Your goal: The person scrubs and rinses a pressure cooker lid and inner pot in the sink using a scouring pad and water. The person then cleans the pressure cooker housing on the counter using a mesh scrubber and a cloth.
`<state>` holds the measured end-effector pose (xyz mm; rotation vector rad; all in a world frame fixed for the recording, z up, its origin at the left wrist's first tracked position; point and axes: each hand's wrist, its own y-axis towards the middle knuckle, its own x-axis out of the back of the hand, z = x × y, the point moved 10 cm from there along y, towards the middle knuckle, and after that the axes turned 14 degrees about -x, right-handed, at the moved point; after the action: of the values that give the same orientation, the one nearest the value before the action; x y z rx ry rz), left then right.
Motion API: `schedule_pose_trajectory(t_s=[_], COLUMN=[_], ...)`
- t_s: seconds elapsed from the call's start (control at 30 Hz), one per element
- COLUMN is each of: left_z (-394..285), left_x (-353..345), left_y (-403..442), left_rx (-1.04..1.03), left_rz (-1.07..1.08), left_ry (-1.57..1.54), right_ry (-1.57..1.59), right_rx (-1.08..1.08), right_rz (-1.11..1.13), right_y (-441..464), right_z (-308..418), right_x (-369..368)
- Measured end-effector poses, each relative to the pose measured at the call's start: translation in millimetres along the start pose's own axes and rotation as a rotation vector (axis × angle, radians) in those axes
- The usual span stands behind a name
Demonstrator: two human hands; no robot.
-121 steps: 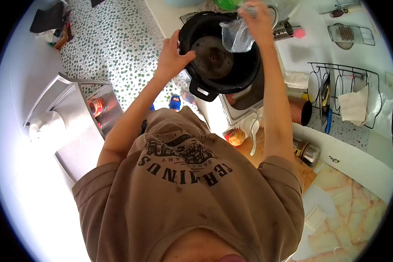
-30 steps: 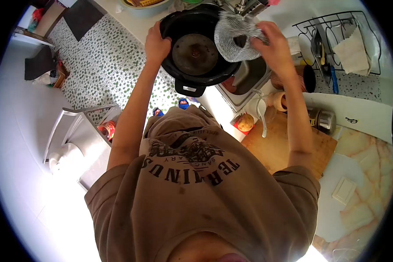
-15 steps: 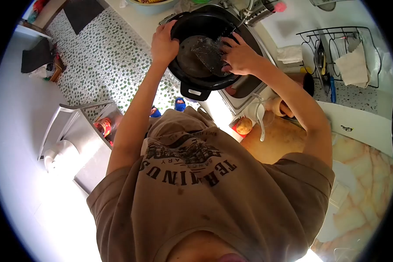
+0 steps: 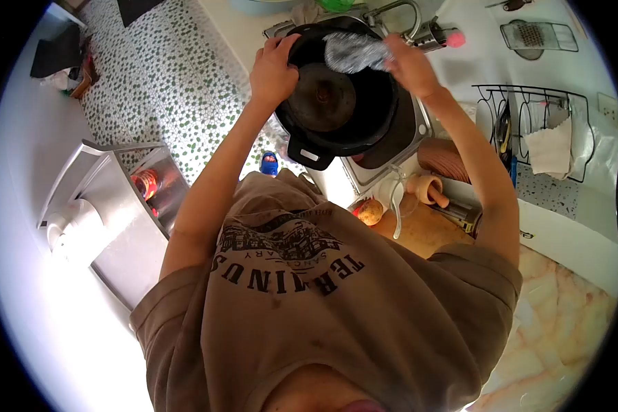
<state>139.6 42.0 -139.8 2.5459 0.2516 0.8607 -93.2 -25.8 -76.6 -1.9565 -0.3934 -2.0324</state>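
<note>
Head view showed the left hand [image 4: 273, 72] grasping the black pot [image 4: 372, 113] by its rim, while the right hand [image 4: 413, 67] clenched its fingers on a silvery cloth [image 4: 352, 53] (bunched at the held end) over the pot's far side. The pot covered part of the sink [image 4: 384, 165], near the faucet [image 4: 417, 20].

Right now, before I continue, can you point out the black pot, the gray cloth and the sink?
Black pot [image 4: 327, 103]: head view, on its bare inner floor.
Gray cloth [image 4: 353, 53]: head view, middle of its crumpled surface.
Sink [image 4: 391, 147]: head view, bare inside of its basin.
</note>
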Motion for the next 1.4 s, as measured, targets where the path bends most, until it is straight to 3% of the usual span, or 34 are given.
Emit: schedule_pose_trajectory(t_s=[0.07, 0.17, 0.23, 0.27, 0.33, 0.37, 0.4, 0.5, 0.63, 0.7, 0.77, 0.83, 0.87, 0.9, 0.97, 1.0, 1.03, 1.1, 1.13, 1.23, 1.3, 1.37, 1.4], left_z=[-0.6, 1.1, -0.7, -0.6, 2.0, 2.4, 1.8, 9.9, 8.0, 4.9, 3.4, 5.6, 6.2, 4.7, 2.3, 0.8, -2.8, -0.4, 3.9, -2.4, -3.0, -7.1, -5.8], left_x=[-0.5, -4.5, -3.0, -4.4, -5.9, -6.1, -6.5, -7.6, -6.9, -6.2, -5.6, -6.6, -4.8, -4.2, -7.8, -4.4, 0.4, -2.9, -3.2, 2.8, 5.3, 8.4, 9.7], left_y=[-3.4, -5.3, -2.4, -3.3, -3.5, -4.1, -5.3, -1.9, -5.0, -4.8, -4.0, -1.8, 0.4, -0.1, -2.5, -2.2, -1.3, -2.8, -3.7, -3.9, -6.5, -7.9, -8.0], left_rx=[0.008, -0.001, 0.001, 0.005, 0.019, 0.021, 0.017, 0.004, -0.018, -0.058, -0.095, -0.084, -0.082, -0.087, -0.100, -0.131, -0.161, -0.111, -0.054, -0.054, -0.014, 0.015, 0.059], left_rz=[0.015, 0.030, 0.024, 0.025, 0.033, 0.033, 0.037, 0.036, -0.018, -0.026, -0.041, -0.043, -0.047, -0.041, -0.024, -0.059, -0.093, -0.070, -0.059, -0.085, -0.105, -0.125, -0.112], left_ry=[0.023, 0.016, 0.031, 0.027, 0.059, 0.057, 0.067, 0.057, 0.066, 0.035, 0.005, 0.025, 0.025, 0.008, -0.014, 0.020, 0.057, 0.013, -0.029, -0.071, -0.104, -0.138, -0.121], right_ry=[0.041, 0.084, 0.211, 0.208, -0.397, -0.290, -0.446, -0.368, -0.668, -0.771, -0.747, -0.148, -0.195, -0.193, -0.592, -0.622, -0.619, -0.756, -0.806, -0.421, 0.018, 0.783, 1.211], right_rx=[-0.127, -0.578, -0.309, -0.309, 0.205, 0.162, 0.379, 0.713, 0.948, 0.571, 0.584, 0.448, 0.669, 0.666, 0.743, 0.825, 0.820, 0.682, 0.390, 0.041, -0.056, -0.283, -0.557], right_rz=[-0.188, -0.274, -0.752, -0.748, -0.412, -0.227, -0.422, -0.251, 0.024, 0.507, 0.543, 0.494, 0.316, 0.320, 0.189, 0.041, 0.039, 0.356, 0.577, 1.101, 1.085, 0.860, 0.754], right_y=[17.9, 22.2, 2.6, 2.8, 16.1, 16.0, -19.6, -39.0, -36.8, -40.8, -63.1, -60.2, -67.5, -61.8, -52.1, -45.1, -48.2, -50.5, -60.3, -110.8, -116.9, -91.1, -77.4], right_z=[-49.7, -108.1, -104.8, -116.3, -79.3, -40.3, 47.9, 126.2, 108.3, 70.0, 68.6, 81.0, 100.1, 101.0, 106.2, 103.4, 99.5, 73.6, 74.2, 88.9, 119.7, 153.6, 161.8], right_x=[40.7, 149.3, 223.1, 219.1, 146.3, 95.0, 96.3, 32.9, -51.6, -76.8, -77.4, -55.5, -51.9, -55.9, -60.8, -62.4, -67.1, -101.8, -88.7, -95.8, -106.9, -118.7, -113.0])
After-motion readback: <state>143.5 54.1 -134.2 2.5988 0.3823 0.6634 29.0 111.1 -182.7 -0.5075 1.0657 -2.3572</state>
